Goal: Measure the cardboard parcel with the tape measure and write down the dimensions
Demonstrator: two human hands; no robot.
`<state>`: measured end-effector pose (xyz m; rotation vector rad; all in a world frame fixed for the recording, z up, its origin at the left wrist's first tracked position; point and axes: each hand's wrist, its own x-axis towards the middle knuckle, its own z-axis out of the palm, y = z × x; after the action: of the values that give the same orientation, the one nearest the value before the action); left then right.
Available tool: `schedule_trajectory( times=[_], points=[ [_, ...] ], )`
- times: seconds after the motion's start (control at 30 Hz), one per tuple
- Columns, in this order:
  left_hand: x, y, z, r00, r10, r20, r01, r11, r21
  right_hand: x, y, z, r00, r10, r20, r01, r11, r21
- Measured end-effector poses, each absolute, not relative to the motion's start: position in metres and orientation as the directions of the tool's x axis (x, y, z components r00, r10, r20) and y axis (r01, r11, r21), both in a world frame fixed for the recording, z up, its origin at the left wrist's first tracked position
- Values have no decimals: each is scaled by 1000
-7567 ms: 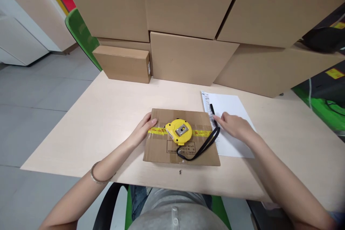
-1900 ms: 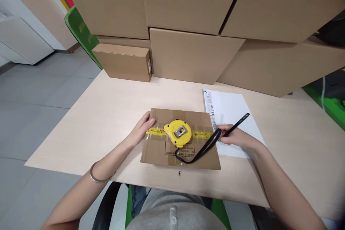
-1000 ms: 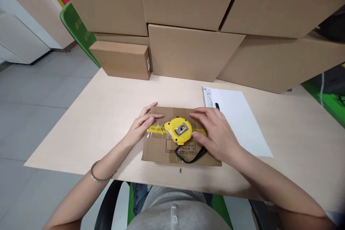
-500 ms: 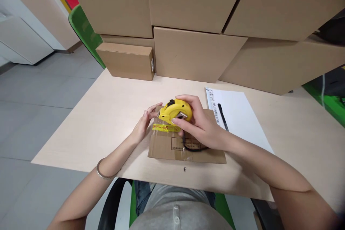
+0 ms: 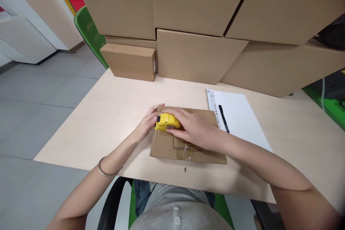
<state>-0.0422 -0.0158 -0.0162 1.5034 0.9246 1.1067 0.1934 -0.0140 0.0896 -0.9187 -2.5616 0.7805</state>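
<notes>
A yellow tape measure [image 5: 170,121] with a black button is low over the flat brown cardboard box [image 5: 164,148], close to its left edge. My right hand [image 5: 196,129] is wrapped round it from the right. My left hand [image 5: 145,124] is at the box's left side, its fingers along the edge and far corner. Its thumb side meets the front of the tape measure, and the tape's end is hidden there. Clear tape and a printed frame show on the box's top.
A white notebook [image 5: 245,118] with a black pen [image 5: 223,118] lies to the right. A small carton [image 5: 132,63] stands at the back left, before large stacked cartons [image 5: 196,55]. The table's [image 5: 67,133] left edge borders the floor. A green chair [image 5: 87,30] stands behind.
My right hand has lowered the tape measure and tilted it toward the box's left edge. The yellow strip and black strap seen before are now covered. My left hand stays at the box's left side.
</notes>
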Motion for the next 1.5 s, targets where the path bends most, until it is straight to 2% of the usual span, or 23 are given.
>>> schedule_trajectory(
  times=[0.13,0.33,0.53,0.73,0.9,1.0,1.17,1.3,1.4,1.5],
  points=[
    [-45,-16,-11,336,915,222,66,-258,964,223,-13,94,-718,687,109,492,613,-618],
    [-45,-17,-11,352,910,219,57,-254,966,312,-19,105,-552,828,-97,664,366,-652],
    [-48,-16,-14,354,910,215,71,-255,964,383,-35,94,-349,931,-108,743,205,-637],
    [-50,-15,-19,359,907,221,62,-259,964,379,-38,83,-322,936,-140,731,152,-666],
    [-50,-15,-19,364,903,228,59,-267,962,377,-36,94,-340,935,-98,742,202,-639],
    [-50,-14,-18,370,898,238,50,-275,960,359,-30,108,-410,909,-77,726,274,-630],
    [-49,-13,-18,349,908,234,43,-265,963,281,-8,116,-632,775,0,606,493,-625],
    [-42,-15,-20,279,939,201,-79,-186,979,217,5,111,-778,626,49,479,643,-598],
    [-37,-15,-22,249,950,188,-154,-153,976,188,7,113,-835,548,53,421,697,-581],
    [-37,-13,-22,232,952,199,-117,-176,977,183,7,118,-858,512,42,394,710,-584]
  ],
)
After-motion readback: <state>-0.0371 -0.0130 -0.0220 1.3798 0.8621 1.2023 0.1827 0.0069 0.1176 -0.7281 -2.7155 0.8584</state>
